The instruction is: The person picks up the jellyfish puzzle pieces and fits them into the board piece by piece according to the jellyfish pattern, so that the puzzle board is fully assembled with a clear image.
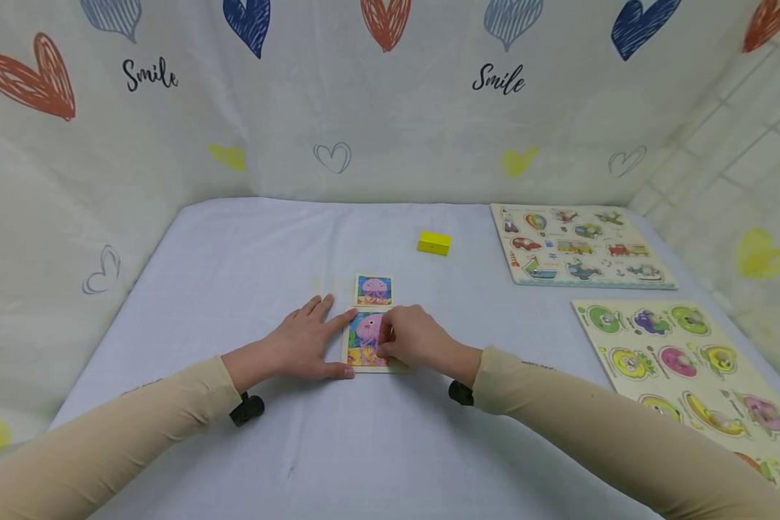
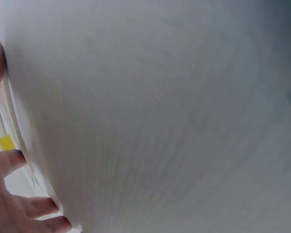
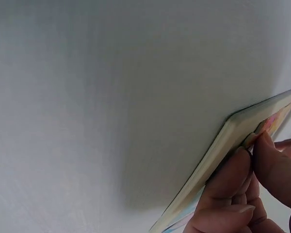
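Note:
A small puzzle board (image 1: 359,339) with a pink octopus picture lies at the middle of the white-covered table. My left hand (image 1: 302,341) rests along its left side, fingers spread, with index fingertip and thumb at its edge. In the left wrist view those spread fingers (image 2: 36,206) lie on the cloth. Over the board's lower right my right hand (image 1: 419,336) curls, pinching a small puzzle piece (image 3: 250,140) between thumb and fingers. That piece is mostly hidden behind the fingers. A smaller octopus picture card (image 1: 373,290) lies just beyond the board.
A yellow block (image 1: 433,243) stands farther back. On the right lie a vehicle puzzle board (image 1: 585,244) and a fruit puzzle board (image 1: 653,361). A white curtain (image 1: 390,94) printed with hearts hangs behind the table.

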The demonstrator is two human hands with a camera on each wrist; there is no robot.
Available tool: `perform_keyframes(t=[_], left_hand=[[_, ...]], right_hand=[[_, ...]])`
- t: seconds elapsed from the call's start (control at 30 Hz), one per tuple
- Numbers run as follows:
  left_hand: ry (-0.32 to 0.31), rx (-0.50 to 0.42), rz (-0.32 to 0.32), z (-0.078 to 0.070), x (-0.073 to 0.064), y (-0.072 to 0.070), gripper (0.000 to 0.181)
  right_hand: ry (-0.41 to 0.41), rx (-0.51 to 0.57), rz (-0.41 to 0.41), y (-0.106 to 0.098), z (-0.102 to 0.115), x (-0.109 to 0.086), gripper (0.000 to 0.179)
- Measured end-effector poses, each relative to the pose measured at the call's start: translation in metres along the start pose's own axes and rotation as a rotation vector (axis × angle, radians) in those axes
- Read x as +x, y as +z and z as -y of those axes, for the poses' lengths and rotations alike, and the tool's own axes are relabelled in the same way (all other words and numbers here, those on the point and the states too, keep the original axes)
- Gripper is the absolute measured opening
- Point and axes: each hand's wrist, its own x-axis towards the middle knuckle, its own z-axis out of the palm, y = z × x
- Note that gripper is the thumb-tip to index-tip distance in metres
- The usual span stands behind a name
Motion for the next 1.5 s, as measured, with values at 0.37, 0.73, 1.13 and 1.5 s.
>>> perform_keyframes(t=[0.37, 0.73, 1.13, 1.5], left_hand=[[0.012, -0.004, 0.001, -0.001, 0.000, -0.001, 0.098], [0.011, -0.006, -0.007, 0.000, -0.001, -0.001, 0.098], [0.009, -0.013, -0.006, 0.001, 0.000, 0.003, 0.097], [0.019, 0.004, -0.011, 0.000, -0.001, 0.000, 0.096]], right_hand=[[0.013, -0.013, 0.010, -0.001, 0.000, 0.004, 0.016], [-0.001, -0.101, 0.007, 0.004, 0.008, 0.005, 0.013], [-0.108, 0.025, -0.002, -0.005, -0.014, -0.008, 0.004], [-0.086, 0.078, -0.085, -0.043, -0.083, -0.054, 0.013]])
